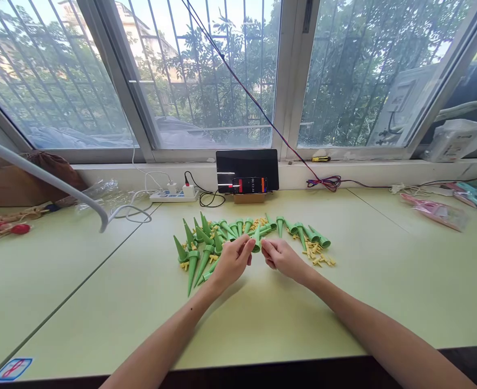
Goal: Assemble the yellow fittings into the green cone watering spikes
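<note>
My left hand (234, 259) is closed around a green plastic watering spike (257, 240), its wide open end tilted down toward me. Right beside that end, my right hand (281, 255) is pinched shut, thumb against fingers; whatever it may hold is too small to make out. Many more green spikes (192, 259) lie or stand in an arc around my hands, some upright at the left. Small yellow T-shaped pieces (315, 251) are scattered at the right, and others show among the spikes.
A phone with a running timer (251, 185) leans on a black tablet (246, 162) at the back. A power strip (173, 194) with cables lies left of it. A white curved tube (60, 178) crosses the left side. Plastic packets (435, 209) lie at the far right.
</note>
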The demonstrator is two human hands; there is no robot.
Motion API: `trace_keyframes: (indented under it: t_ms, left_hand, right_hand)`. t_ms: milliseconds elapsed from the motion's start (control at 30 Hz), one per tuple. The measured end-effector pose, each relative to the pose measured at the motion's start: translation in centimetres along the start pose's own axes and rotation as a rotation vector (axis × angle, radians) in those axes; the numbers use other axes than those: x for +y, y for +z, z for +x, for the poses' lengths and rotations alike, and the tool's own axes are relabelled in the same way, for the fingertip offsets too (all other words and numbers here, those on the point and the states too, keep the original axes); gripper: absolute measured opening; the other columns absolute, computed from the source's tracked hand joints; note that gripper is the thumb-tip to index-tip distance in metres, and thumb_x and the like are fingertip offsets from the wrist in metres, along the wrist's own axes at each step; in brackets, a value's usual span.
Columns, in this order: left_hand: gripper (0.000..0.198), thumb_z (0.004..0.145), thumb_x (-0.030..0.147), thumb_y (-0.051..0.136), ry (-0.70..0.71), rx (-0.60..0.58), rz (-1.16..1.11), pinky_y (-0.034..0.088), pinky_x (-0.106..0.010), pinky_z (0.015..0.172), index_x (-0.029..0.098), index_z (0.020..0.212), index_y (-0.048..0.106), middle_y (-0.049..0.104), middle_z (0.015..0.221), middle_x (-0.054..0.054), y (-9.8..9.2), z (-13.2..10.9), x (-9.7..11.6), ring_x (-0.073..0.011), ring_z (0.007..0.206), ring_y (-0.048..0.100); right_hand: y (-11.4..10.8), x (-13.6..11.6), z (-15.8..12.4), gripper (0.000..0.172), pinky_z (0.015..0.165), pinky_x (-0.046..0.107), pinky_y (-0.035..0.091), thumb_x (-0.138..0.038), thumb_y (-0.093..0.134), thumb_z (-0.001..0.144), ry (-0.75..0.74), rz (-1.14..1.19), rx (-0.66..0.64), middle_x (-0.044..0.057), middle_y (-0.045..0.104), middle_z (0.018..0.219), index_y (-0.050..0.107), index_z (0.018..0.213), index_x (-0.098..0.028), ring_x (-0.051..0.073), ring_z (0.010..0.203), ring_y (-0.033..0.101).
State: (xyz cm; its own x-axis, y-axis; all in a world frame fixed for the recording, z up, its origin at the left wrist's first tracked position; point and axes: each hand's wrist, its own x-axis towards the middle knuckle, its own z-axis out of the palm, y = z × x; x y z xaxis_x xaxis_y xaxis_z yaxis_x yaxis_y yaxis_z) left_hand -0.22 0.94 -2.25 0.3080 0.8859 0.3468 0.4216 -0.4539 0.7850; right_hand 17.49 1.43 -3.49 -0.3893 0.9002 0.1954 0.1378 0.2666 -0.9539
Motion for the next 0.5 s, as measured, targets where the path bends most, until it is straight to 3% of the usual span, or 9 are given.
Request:
trace_keyframes:
  t_ms: [167, 500]
  left_hand:
    - [0.048, 0.100, 0.049, 0.037, 0.002, 0.010, 0.014, 0.033, -0.020, 0.049, 0.019, 0.064, 0.042, 0.051, 0.048, 0.005, 0.08, -0.01, 0.10, -0.0073, 0.042, 0.041]
    - [0.044, 0.101, 0.044, 0.039, 0.009, 0.002, -0.022, 0.036, -0.021, 0.052, 0.018, 0.066, 0.044, 0.056, 0.056, 0.003, 0.18, -0.13, 0.04, -0.0081, 0.046, 0.047]
  right_hand:
    - [0.07, 0.00, -0.18, 0.050, 0.056, 0.028, 0.031, -0.049, 0.034, 0.101, -0.119, -0.276, 0.083, -0.002, 0.045, 0.051, 0.043, 0.061, -0.021, 0.013, 0.051, 0.040]
    - [0.05, 0.22, -0.15, 0.045, 0.057, 0.028, 0.030, -0.042, 0.037, 0.102, -0.182, -0.354, 0.155, -0.002, 0.045, 0.056, 0.042, 0.062, -0.020, 0.013, 0.054, 0.040]
